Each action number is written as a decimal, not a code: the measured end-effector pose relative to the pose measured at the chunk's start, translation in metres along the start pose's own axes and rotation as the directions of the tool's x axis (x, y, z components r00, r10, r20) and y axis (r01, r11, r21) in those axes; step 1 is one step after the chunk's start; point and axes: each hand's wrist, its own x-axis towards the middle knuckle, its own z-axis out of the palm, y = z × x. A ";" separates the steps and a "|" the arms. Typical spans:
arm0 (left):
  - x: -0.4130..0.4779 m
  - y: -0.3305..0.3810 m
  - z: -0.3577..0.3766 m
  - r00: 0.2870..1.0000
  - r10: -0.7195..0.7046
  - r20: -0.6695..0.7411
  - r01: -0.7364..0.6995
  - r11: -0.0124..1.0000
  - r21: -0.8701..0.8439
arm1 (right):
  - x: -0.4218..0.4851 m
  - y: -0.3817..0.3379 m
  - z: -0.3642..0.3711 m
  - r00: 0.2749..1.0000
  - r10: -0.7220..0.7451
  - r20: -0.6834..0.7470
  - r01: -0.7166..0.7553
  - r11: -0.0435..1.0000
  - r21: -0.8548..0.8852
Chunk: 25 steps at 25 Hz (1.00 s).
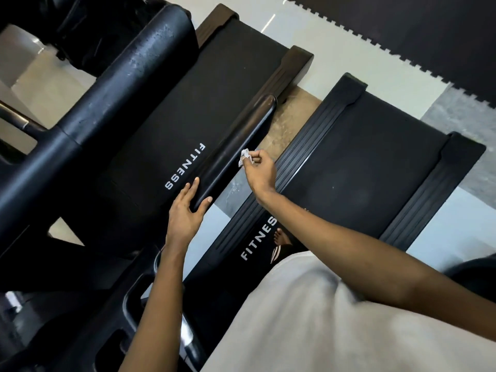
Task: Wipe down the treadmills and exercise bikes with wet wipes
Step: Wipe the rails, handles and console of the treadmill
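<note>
A glossy black treadmill handrail (243, 140) runs diagonally through the middle of the head view. My left hand (186, 212) grips its near end, fingers on one side and thumb on the other. My right hand (260, 170) pinches a small crumpled white wet wipe (244, 156) against the right side of the rail, about halfway along. Under the rail lies the black belt of one treadmill (204, 108), printed FITNESS. A second treadmill (362, 167) lies to the right, below my right arm.
A thick black padded bar (107, 98) crosses the upper left. The treadmill console with cup recesses (150, 304) sits at the lower left. Pale tiled floor (290, 122) shows between the machines, and black interlocking mats (402, 25) cover the top right. My bare foot (281, 237) stands on the second belt.
</note>
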 end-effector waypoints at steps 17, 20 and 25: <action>-0.012 0.004 0.038 0.906 -0.198 -0.374 0.238 0.969 0.064 | 0.104 -0.076 -0.028 -0.352 -0.168 0.921 0.924 -0.220 0.313; -0.022 0.013 0.055 0.821 -0.299 -0.486 0.354 0.935 0.024 | 0.122 -0.080 -0.015 -0.585 0.089 0.806 0.753 -0.309 0.581; -0.035 0.014 0.067 0.739 -0.382 -0.555 0.434 0.900 -0.042 | 0.145 -0.090 -0.011 -0.630 0.445 0.637 0.331 -0.588 0.738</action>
